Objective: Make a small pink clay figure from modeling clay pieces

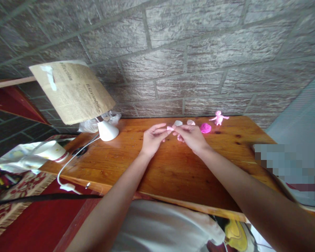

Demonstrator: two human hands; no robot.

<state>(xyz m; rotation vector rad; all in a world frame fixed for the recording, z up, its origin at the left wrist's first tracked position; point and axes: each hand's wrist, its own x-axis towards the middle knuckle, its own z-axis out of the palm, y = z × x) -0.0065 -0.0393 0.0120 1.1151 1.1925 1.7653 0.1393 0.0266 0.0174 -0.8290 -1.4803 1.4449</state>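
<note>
Head view: a small pale-pink piece [170,128] is held between the fingertips of both hands, over the wooden table [168,175]. The left hand [151,140], loosely curled, pinches one end; the right hand [190,136] pinches the other, thumb and finger nearly together. Just beyond lies a white lump [178,123]; rightward, a magenta lump [205,128] (the brightest colour there) lies near an upright pink figure [218,118], arms outstretched.
</note>
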